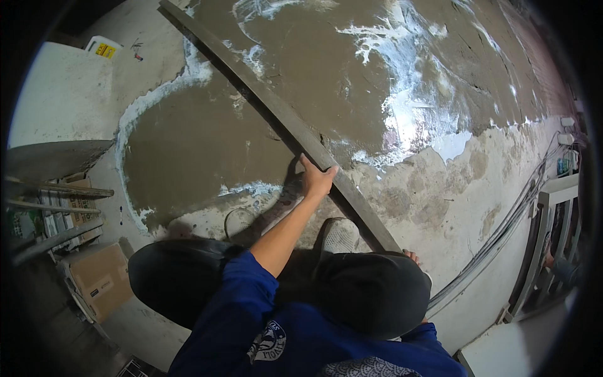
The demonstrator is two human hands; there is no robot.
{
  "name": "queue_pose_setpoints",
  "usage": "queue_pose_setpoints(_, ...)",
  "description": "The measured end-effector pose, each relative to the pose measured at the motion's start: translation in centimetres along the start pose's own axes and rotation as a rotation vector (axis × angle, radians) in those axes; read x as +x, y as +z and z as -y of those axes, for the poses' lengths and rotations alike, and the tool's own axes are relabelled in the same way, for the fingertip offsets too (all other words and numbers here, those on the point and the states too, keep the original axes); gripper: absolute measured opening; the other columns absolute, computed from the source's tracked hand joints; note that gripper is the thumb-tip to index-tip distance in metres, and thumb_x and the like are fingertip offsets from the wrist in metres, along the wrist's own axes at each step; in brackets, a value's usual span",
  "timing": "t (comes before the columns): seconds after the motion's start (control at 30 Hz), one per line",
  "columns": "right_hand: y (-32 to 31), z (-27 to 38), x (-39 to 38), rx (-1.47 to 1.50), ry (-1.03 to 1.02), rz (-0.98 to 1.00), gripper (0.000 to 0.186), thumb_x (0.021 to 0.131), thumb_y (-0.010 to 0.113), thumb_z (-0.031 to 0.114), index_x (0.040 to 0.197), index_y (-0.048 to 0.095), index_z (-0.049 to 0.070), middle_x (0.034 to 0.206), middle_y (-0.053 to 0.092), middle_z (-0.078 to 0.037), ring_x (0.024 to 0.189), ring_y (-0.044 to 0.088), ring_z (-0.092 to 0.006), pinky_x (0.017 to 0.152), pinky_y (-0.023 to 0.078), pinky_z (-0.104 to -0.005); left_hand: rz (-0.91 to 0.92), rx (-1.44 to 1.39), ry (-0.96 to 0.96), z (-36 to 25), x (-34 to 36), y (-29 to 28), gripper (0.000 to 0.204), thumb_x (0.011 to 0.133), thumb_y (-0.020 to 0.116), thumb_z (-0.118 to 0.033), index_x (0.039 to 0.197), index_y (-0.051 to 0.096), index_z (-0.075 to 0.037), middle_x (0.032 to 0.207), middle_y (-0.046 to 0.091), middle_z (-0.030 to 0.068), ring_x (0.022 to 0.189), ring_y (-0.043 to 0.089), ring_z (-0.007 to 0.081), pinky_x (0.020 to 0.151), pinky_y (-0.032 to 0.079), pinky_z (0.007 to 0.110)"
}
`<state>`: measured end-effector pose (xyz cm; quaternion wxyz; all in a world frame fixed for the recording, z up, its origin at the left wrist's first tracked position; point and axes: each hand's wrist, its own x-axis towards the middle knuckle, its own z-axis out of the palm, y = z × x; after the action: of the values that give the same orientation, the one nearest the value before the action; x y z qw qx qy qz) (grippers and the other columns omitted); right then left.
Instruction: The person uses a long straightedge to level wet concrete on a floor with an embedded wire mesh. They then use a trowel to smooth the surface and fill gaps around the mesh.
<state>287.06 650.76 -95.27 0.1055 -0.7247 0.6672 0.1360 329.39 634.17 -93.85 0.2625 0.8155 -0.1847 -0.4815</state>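
Long, straight grey-brown bar [296,127], aslant from upper left to lower right, partly over wet, brownish mortar [188,151].

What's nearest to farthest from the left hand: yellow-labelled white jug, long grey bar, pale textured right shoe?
1. Long grey bar: touching the left hand.
2. Pale textured right shoe: below the hand.
3. Yellow-labelled white jug: far upper left.
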Motion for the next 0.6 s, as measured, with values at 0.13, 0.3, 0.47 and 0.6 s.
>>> queue_pose_setpoints(0.13, 1.0, -2.5, -0.5, -0.069, -0.012, 0.078, 0.029, 0.085, 0.055, 0.023, 0.113, 0.06, 0.017, 0.107, 0.058, -0.006, 0.102, 0.056, -0.0306, 0.083, 0.046, -0.046, -0.026, 0.047, 0.075, 0.4, 0.0, 0.7, 0.108, 0.081, 0.079, -0.028, 0.153, 0.006, 0.006, 0.132, 0.054, 0.0337, 0.12, 0.056, 0.0443, 0.105, 0.044, 0.044)
queue_pose_setpoints(0.3, 2.4, -3.1, 0.6, -0.068, -0.141, 0.169, 0.026, 0.082, 0.06, 0.024, 0.107, 0.061, 0.016, 0.103, 0.058, -0.006, 0.098, 0.057, -0.0315, 0.077, 0.048, -0.0454, -0.072, 0.038, 0.108, -0.7, 1.1, 0.3, 0.104, 0.082, 0.079, -0.022, 0.153, 0.008, 0.007, 0.137, 0.05, 0.0346, 0.125, 0.053, 0.0441, 0.108, 0.042, 0.044)
queue_pose_setpoints(0.47, 0.5, 0.4, 2.5, 0.035, -0.068, 0.051, 0.038, 0.075, 0.07, 0.038, 0.103, 0.06, 0.014, 0.099, 0.058, -0.006, 0.096, 0.057, -0.0309, 0.073, 0.048, -0.0447, -0.09, 0.029, 0.1, -2.2, 3.4, -1.1, 0.103, 0.082, 0.078, -0.02, 0.153, 0.008, 0.006, 0.139, 0.047, 0.0349, 0.128, 0.051, 0.0437, 0.109, 0.041, 0.044)
queue_pose_setpoints(0.6, -2.6, 4.0, 4.3, 0.055, -0.09, 0.015, 0.05, 0.064, 0.08, 0.043, 0.1, 0.06, 0.013, 0.095, 0.057, -0.007, 0.093, 0.058, -0.0313, 0.073, 0.048, -0.0442, -0.101, 0.025, 0.125, -3.5, 5.6, -2.6, 0.102, 0.082, 0.078, -0.02, 0.153, 0.01, 0.006, 0.142, 0.045, 0.0342, 0.13, 0.05, 0.0428, 0.11, 0.041, 0.044)
